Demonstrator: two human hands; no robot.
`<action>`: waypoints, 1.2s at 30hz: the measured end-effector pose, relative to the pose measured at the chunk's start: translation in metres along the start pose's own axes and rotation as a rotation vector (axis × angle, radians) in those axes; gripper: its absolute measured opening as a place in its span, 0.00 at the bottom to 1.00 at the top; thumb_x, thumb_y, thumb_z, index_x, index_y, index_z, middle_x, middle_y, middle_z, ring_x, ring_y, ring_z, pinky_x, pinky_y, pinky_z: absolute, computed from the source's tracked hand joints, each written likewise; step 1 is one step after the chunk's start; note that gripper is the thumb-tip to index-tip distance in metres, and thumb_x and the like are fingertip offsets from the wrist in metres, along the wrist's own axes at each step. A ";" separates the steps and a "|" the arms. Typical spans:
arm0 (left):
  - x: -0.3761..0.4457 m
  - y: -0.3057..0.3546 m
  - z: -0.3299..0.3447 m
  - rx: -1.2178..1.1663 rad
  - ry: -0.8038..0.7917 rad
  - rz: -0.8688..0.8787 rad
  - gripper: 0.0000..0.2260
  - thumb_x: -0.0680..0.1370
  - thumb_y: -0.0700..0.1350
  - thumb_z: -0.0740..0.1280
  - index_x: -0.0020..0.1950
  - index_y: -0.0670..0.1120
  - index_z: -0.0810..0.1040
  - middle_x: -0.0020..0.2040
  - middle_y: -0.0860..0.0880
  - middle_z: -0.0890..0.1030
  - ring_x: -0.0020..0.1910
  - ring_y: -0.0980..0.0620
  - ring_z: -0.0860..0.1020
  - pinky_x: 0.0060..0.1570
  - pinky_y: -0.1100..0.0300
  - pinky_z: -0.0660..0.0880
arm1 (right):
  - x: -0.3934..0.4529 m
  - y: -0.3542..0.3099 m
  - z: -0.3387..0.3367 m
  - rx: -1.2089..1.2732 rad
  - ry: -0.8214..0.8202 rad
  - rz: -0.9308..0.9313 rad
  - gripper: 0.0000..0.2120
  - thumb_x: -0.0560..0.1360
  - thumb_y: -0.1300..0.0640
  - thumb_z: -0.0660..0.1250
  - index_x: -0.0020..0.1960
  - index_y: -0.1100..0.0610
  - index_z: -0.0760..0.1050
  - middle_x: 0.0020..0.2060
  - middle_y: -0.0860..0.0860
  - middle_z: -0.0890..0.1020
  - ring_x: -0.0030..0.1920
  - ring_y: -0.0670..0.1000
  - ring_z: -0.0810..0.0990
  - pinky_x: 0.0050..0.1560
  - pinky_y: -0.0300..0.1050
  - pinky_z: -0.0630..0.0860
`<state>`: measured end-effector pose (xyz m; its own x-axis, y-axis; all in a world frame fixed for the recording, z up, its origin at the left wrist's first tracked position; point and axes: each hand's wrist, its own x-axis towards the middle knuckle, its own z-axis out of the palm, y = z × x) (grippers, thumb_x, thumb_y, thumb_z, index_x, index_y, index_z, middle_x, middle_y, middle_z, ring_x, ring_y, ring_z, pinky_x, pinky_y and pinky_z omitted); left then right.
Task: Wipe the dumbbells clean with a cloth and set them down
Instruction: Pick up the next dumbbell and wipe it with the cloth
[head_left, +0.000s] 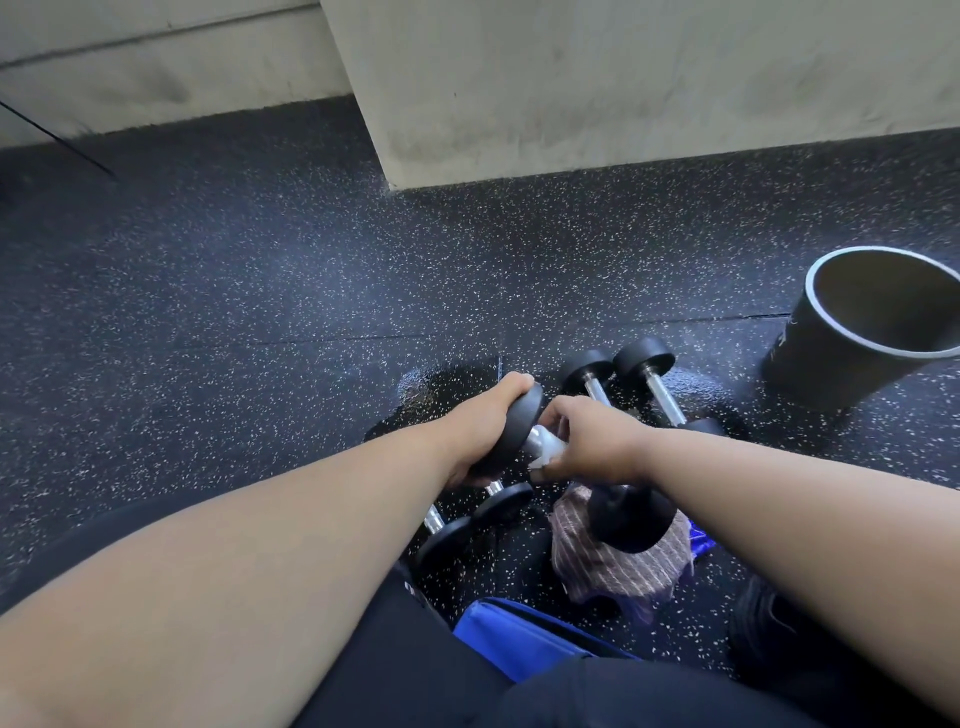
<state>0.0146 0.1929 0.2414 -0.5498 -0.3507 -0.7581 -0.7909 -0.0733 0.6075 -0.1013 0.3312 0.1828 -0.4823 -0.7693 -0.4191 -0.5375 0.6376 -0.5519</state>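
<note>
I hold one dumbbell (631, 519) tilted above the floor, with black round heads and a chrome handle. My left hand (483, 431) is shut over its upper head. My right hand (587, 441) is wrapped round the handle, and a small white scrap shows under its fingers; I cannot tell what it is. The lower head hangs over a brown striped cloth (587, 564) crumpled on the floor. Two more dumbbells (665, 400) lie side by side just beyond my hands. Another pair (501, 501) lies below my left hand, partly hidden by my arm.
A black open cylinder bin (831, 353) stands at the right. A pale concrete pillar (571, 104) rises ahead. The speckled rubber floor has a wet patch (452, 379) near the dumbbells. A blue bag (519, 639) and my dark-clothed legs fill the bottom.
</note>
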 end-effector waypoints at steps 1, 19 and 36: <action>0.000 -0.001 -0.001 0.002 -0.007 -0.004 0.25 0.81 0.70 0.58 0.47 0.50 0.79 0.32 0.52 0.80 0.28 0.52 0.73 0.39 0.59 0.70 | -0.002 0.002 -0.001 -0.001 0.038 -0.025 0.30 0.60 0.38 0.84 0.56 0.45 0.75 0.46 0.44 0.79 0.43 0.44 0.79 0.40 0.42 0.74; -0.003 -0.001 0.001 -0.030 -0.024 -0.083 0.29 0.80 0.73 0.57 0.50 0.49 0.79 0.32 0.54 0.83 0.32 0.50 0.72 0.40 0.57 0.68 | -0.036 -0.006 0.014 -0.071 0.054 -0.142 0.25 0.71 0.36 0.71 0.65 0.44 0.73 0.56 0.44 0.81 0.56 0.49 0.79 0.59 0.51 0.77; -0.001 -0.007 -0.001 -0.057 0.025 -0.088 0.26 0.80 0.72 0.59 0.45 0.50 0.75 0.27 0.52 0.75 0.38 0.49 0.73 0.48 0.53 0.72 | -0.038 -0.011 -0.002 -0.087 -0.091 -0.049 0.22 0.87 0.50 0.52 0.80 0.51 0.68 0.71 0.52 0.79 0.65 0.56 0.80 0.65 0.49 0.75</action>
<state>0.0207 0.1924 0.2385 -0.4710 -0.3641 -0.8035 -0.8191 -0.1576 0.5516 -0.0786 0.3536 0.2059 -0.3909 -0.7978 -0.4589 -0.6191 0.5969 -0.5104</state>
